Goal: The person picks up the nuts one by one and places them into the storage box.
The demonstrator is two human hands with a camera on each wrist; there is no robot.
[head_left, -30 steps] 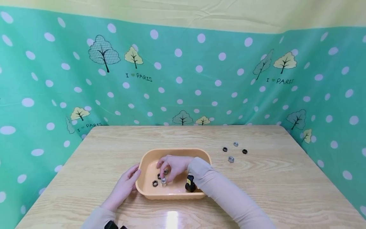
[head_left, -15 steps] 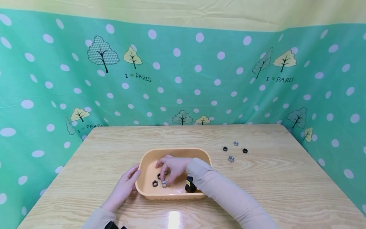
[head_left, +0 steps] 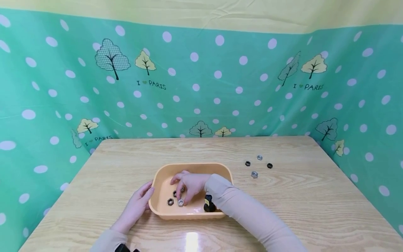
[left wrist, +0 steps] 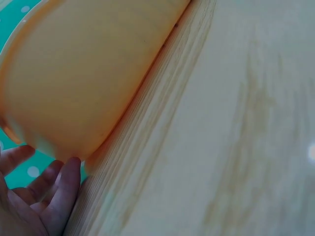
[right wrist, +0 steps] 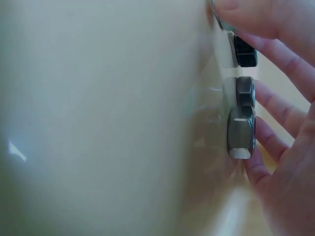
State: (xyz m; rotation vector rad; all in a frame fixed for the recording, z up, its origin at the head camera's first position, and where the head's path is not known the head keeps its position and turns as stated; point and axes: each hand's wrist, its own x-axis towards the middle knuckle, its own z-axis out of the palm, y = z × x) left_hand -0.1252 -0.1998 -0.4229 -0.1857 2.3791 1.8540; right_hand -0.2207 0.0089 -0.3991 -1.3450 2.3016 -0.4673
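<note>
My left hand (head_left: 138, 201) holds the left end of a peach plastic tray (head_left: 195, 216). In the left wrist view, its fingertips (left wrist: 71, 172) lie against the tray's outer wall. My right hand (head_left: 193, 183) reaches down inside the tray, thumb and a finger pinching a silver hex nut (head_left: 180, 202) low over the tray floor. In the right wrist view, only an edge of that nut shows by the thumb. Dark nuts (head_left: 170, 202) lie near those fingers; the right wrist view shows a large nut (right wrist: 241, 132), a smaller nut (right wrist: 245, 91) and a black nut (right wrist: 246, 51) in a row.
Right of the tray, on the wooden table (head_left: 126, 157), lie two silver nuts (head_left: 254, 174) and two black nuts (head_left: 269, 165). A black wrist device (head_left: 209, 203) hangs inside the tray under the right sleeve. A green dotted curtain (head_left: 176, 119) stands behind the table.
The silver nut between my right fingers has come down slightly toward the tray's near side, now sitting lower. My left hand and the tray stay in place.
</note>
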